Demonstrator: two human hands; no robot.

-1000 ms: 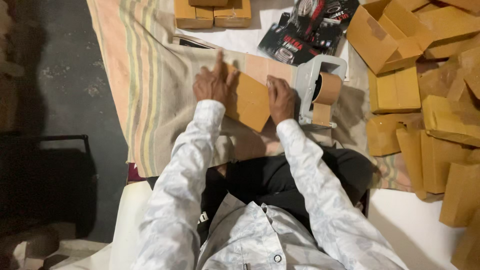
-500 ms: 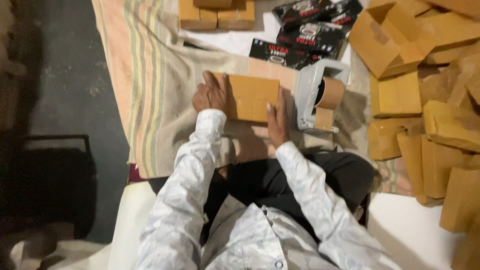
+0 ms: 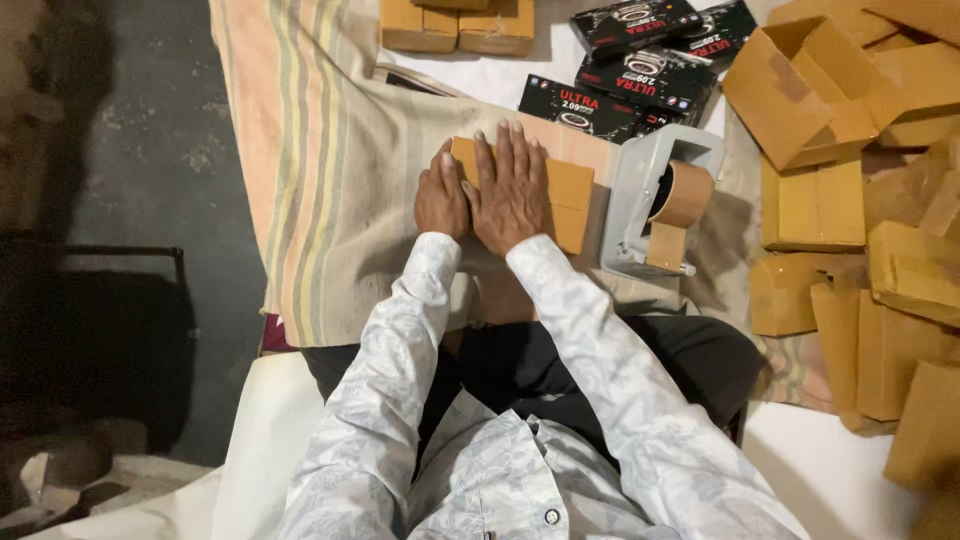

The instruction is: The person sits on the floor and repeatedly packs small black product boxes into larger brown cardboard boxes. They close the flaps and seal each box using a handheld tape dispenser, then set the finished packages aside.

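Striped cloth (image 3: 330,170) is lying spread over the floor as a work mat, keeping the goods off the dark concrete on the far left. Left hand (image 3: 441,199) is pressing on the left end of the small cardboard box (image 3: 560,200), fingers curled over its edge, probably bracing it so it is not sliding. Right hand (image 3: 511,188) is lying flat on top of the same box, fingers spread and pointing away from the person, palm pushing down; looks like it is flattening the top. Neither hand is pinching anything.

The box is sitting on the cloth right in front of the person's knees, touching both hands. It is plain tan, rectangular, low, with a seam line showing on the uncovered right part; can't tell if tape is on it.

Grey tape dispenser (image 3: 655,200) with a brown roll is standing just beside the box on the right, within easy reach. Black printed cartons (image 3: 620,85) are lying beyond the box. Closed tan boxes (image 3: 455,25) are stacked at the top edge. A heap of empty cardboard boxes (image 3: 860,200) is piled at far right.
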